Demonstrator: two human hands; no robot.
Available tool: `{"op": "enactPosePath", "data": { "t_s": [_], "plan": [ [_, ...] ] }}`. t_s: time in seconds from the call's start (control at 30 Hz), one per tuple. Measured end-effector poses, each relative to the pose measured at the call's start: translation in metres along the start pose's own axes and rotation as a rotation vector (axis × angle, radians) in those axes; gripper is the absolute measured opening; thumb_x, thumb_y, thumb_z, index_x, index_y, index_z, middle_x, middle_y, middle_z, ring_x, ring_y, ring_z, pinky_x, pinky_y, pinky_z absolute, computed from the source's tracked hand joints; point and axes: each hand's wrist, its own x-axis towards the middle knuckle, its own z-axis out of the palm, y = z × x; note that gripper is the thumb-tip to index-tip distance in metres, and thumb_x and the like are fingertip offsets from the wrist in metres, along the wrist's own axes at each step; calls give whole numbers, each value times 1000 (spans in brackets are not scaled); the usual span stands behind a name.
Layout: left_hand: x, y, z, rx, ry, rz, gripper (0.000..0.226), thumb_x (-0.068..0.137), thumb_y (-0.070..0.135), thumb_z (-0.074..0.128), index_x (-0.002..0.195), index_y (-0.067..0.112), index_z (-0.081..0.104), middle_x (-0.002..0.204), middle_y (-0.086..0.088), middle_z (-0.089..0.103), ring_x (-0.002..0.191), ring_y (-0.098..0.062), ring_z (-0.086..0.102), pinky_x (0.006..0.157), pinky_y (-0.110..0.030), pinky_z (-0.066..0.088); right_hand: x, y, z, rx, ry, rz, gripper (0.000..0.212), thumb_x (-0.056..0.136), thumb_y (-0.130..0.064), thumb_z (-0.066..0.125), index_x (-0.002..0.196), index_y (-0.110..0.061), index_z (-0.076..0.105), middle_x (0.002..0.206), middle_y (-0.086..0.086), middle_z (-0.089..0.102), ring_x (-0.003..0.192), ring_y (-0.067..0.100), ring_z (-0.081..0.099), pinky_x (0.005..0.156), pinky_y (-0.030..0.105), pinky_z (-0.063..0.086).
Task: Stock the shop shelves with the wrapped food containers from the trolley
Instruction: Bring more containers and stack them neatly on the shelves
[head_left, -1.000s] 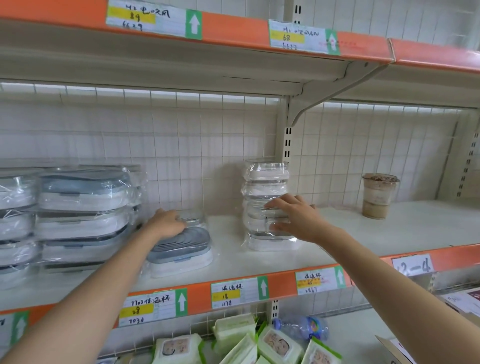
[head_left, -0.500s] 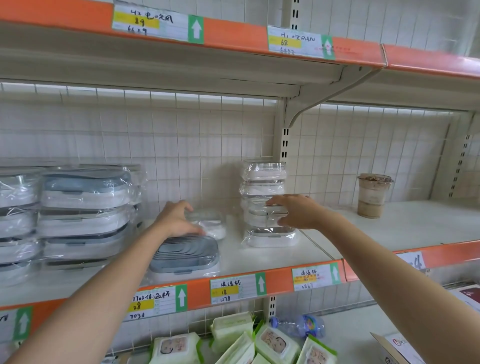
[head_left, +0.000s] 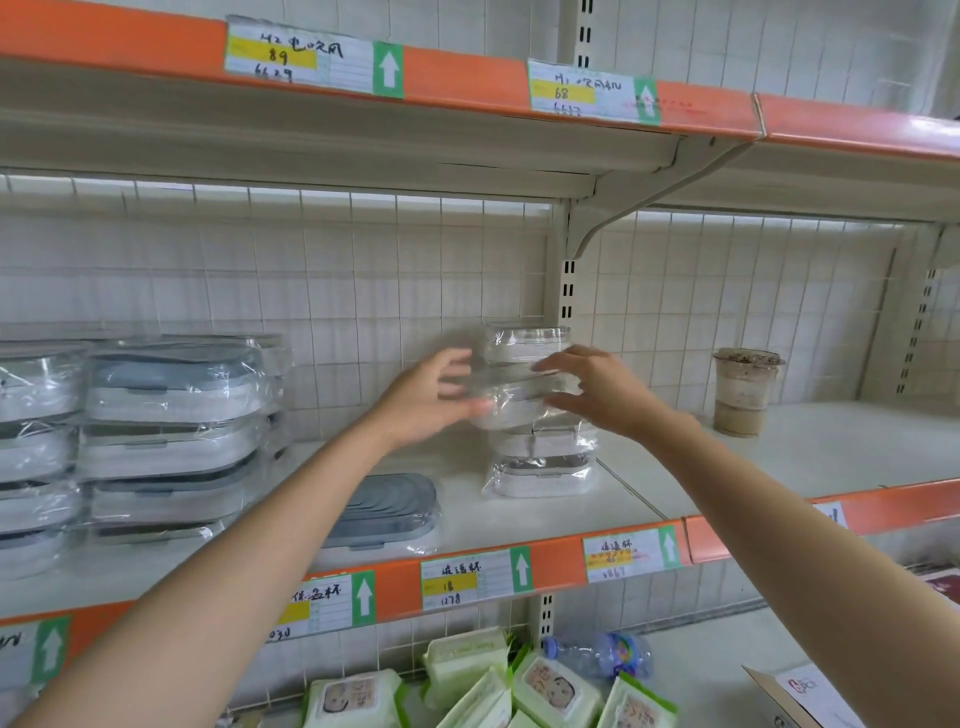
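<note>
Since a moment ago, the left hand (head_left: 421, 400) has left the flat grey-lidded container (head_left: 382, 512) lying near the shelf's front edge and risen to the tall stack, while the right hand (head_left: 597, 395) has closed in from the other side.

At far left on the cream metal shelf (head_left: 519, 525) stand two stacks of plastic-wrapped white containers with grey-blue lids (head_left: 171, 426), already stocked. Just right of them lies the single grey-lidded container, flat and alone.

In the middle, both hands meet around a small clear-wrapped white container (head_left: 511, 405) partway up a narrow stack of similar containers (head_left: 540, 467). The left hand's fingers are spread against its left side; the right hand's fingers curl over its right side and seem to grasp it, though motion blur makes the grip uncertain. The container looks tilted, perhaps being straightened.

At right, a used drink cup (head_left: 743, 392) stands apart; the shelf beyond holds nothing else.

Stocking seems partly done. The trolley is out of view, so what remains cannot be told.
</note>
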Motion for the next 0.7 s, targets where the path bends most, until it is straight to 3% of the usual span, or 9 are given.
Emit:
{"op": "enactPosePath", "data": {
  "t_s": [0.1,0.3,0.43,0.6,0.7],
  "plan": [
    [-3,-9,2,70,-140,11,59,90,14,63,142,15,36,146,1,41,130,-16,46,101,-21,36,-2,5,-3,-41,-45,38,41,86,-28,66,126,-21,58,126,6,54,113,27,52,97,32,38],
    [11,-10,20,-28,-93,7,49,92,3,56,138,15,42,144,-4,44,123,-19,52,101,-28,42,-2,-8,2,-50,-67,85,49,85,-35,67,131,-27,53,126,8,40,115,22,45,102,29,26],
    [18,-12,35,-98,-106,0,52,93,1,52,140,20,39,148,-2,38,131,-18,43,106,-30,37,-13,0,4,-70,140,149,33,88,-32,63,119,-22,61,114,9,47,111,26,42,92,32,37],
    [19,-15,39,-79,-153,-22,61,93,0,53,146,20,29,152,-4,32,135,-17,37,105,-21,30,-12,5,7,-139,85,173,33,93,-25,58,125,-21,55,115,8,46,114,27,40,91,38,44],
    [5,-14,21,198,-228,-43,68,90,12,63,147,14,26,152,-3,31,134,-14,36,97,-13,27,-5,3,3,-208,53,194,33,94,-30,54,126,-24,52,122,7,47,119,26,40,95,40,41]
  ]
}}
